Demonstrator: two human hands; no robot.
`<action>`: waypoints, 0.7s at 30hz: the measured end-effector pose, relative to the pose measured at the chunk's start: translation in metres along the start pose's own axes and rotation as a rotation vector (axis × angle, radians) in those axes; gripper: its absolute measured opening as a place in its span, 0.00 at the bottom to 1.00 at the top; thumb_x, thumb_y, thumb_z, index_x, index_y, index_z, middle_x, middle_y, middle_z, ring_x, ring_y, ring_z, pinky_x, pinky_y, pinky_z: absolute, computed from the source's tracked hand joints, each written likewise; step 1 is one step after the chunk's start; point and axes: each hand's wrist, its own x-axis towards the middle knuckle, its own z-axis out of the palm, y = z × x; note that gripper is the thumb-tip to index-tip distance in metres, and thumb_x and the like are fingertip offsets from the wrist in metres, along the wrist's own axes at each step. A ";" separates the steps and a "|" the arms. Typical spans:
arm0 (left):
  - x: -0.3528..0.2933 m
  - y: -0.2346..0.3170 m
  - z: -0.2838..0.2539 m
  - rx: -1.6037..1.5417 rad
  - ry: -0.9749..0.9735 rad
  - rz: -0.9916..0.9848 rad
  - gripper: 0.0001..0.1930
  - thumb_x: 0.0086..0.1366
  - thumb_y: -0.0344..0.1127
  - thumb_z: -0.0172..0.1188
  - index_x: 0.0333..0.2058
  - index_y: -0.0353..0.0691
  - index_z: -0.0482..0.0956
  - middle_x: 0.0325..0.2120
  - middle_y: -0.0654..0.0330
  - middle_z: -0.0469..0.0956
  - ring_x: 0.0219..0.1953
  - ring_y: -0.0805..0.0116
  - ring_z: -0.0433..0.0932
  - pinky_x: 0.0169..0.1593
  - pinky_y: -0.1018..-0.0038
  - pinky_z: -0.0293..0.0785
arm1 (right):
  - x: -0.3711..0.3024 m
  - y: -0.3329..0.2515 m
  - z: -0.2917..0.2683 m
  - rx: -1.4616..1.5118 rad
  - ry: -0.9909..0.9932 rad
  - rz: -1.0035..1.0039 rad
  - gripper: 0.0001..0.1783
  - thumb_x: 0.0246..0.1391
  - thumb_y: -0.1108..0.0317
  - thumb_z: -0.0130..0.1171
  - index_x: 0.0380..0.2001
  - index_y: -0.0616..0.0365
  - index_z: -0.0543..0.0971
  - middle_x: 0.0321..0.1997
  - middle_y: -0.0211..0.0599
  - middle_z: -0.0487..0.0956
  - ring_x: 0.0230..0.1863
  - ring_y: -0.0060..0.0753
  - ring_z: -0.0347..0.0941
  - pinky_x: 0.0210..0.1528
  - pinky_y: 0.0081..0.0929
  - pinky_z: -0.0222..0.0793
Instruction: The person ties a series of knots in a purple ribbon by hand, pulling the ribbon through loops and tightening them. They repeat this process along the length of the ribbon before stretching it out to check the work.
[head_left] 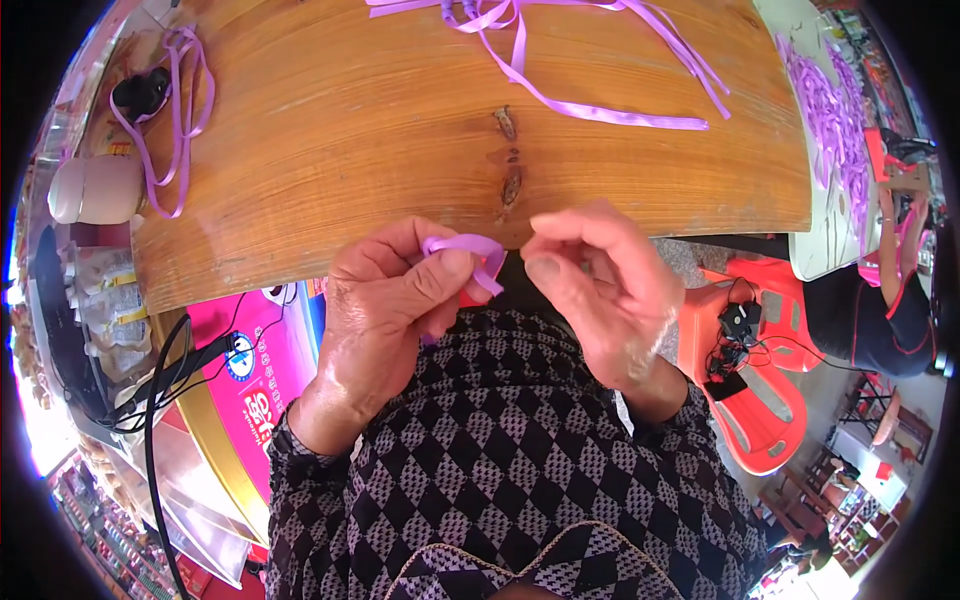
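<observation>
The ribbon (468, 244) I am working with is a narrow purple strip, smooth and faintly shiny, bent into a small curved loop. I hold it up at about the middle of the near edge of the table (340, 150), whose top is varnished, orange-brown wood with long grain and dark, rough knots. My left hand (390, 295) pinches the ribbon between thumb and fingers, so that the loop arches over the thumb tip and its end hangs toward my right. My right hand (605, 290) is just beside it, apart from the ribbon, thumb and forefinger parted with a gap between them and the other fingers curled in; I see nothing in its grasp. Both forearms come up from my lap, elbows bent, wrists turned so that the fingertips face each other above my black-and-grey diamond-patterned clothing (520, 440). Along the table's far edge lie flat, loose purple strips (610, 112), one trailing toward the far right corner. Near the left edge, a limp ribbon loop (180, 150) lies by a rounded black object (143, 93).
</observation>
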 end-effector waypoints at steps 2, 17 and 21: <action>0.000 -0.002 0.000 0.005 0.110 0.024 0.07 0.59 0.31 0.55 0.31 0.32 0.74 0.22 0.58 0.76 0.17 0.82 0.65 0.19 0.88 0.56 | 0.004 -0.002 -0.007 -0.169 -0.143 -0.164 0.13 0.47 0.78 0.57 0.39 0.65 0.71 0.35 0.36 0.71 0.32 0.19 0.65 0.34 0.16 0.61; -0.002 -0.011 0.008 -0.017 0.112 0.136 0.08 0.59 0.31 0.56 0.34 0.33 0.74 0.25 0.59 0.77 0.20 0.83 0.67 0.19 0.88 0.58 | 0.010 0.012 0.006 -0.347 -0.028 -0.552 0.10 0.42 0.78 0.61 0.30 0.69 0.74 0.26 0.40 0.75 0.24 0.30 0.67 0.24 0.23 0.61; -0.002 -0.009 0.008 -0.014 0.077 0.126 0.08 0.60 0.32 0.55 0.34 0.33 0.73 0.24 0.59 0.76 0.19 0.82 0.66 0.20 0.88 0.58 | 0.010 0.013 0.005 -0.380 -0.018 -0.585 0.10 0.41 0.80 0.61 0.30 0.69 0.74 0.26 0.41 0.75 0.25 0.33 0.68 0.24 0.24 0.61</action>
